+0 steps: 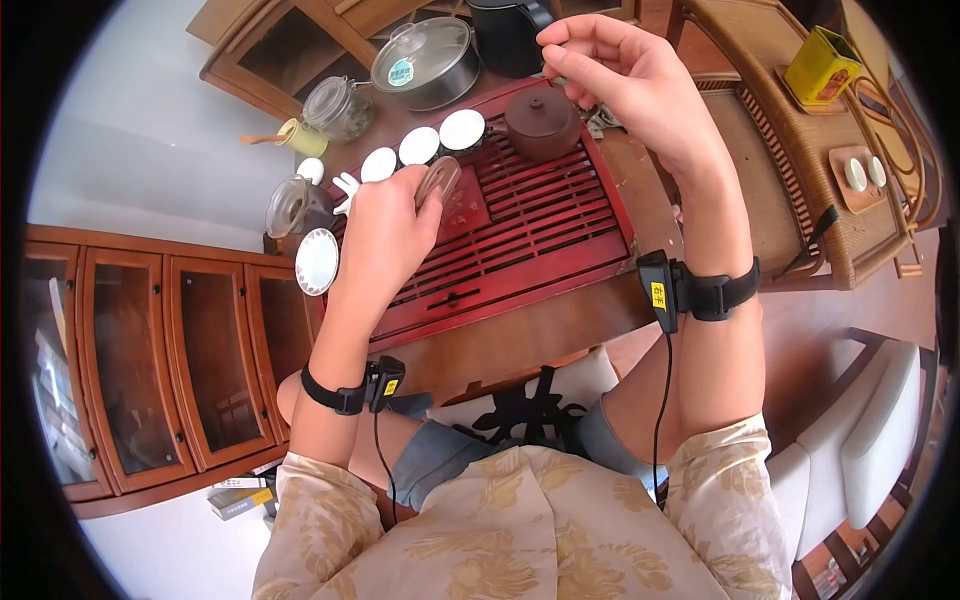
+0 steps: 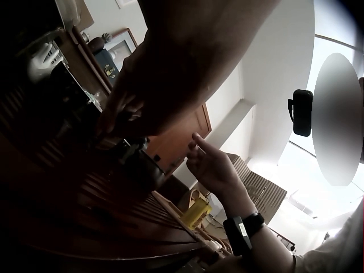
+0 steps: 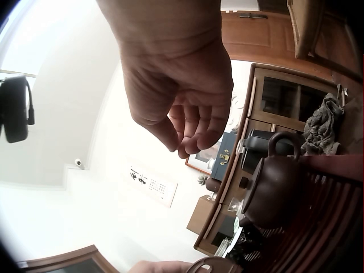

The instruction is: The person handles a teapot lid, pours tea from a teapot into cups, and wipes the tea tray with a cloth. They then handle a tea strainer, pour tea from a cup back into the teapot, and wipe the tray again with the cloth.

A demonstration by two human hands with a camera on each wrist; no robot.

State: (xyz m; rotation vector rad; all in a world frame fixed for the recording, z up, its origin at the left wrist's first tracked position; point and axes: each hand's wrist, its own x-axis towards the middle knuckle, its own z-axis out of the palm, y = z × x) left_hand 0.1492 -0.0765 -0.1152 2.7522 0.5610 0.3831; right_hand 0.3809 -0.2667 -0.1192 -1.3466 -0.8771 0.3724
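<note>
Well, my left hand (image 1: 388, 225) pinched the brown coaster (image 1: 438, 181) left of the teapot (image 1: 541, 127); my loose, empty right hand (image 1: 622, 78) hung nearer it.

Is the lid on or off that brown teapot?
On: the lid sits on top of the brown teapot, its knob showing in the head and right wrist views.

The head view looks forward and down from above, a wide round-edged sweep with the tray (image 1: 575, 252) at middle range. The left wrist view, tipped sideways, sits close to the left hand (image 1: 392, 222) and faces across the tray to the right hand (image 1: 640, 90) and tin (image 1: 822, 66) — both in the head view too. The right wrist view, also tipped, looks past the right hand — very near — toward the wall (image 3: 114, 219); it shares teapot (image 3: 272, 190) and tray with the head view.
</note>
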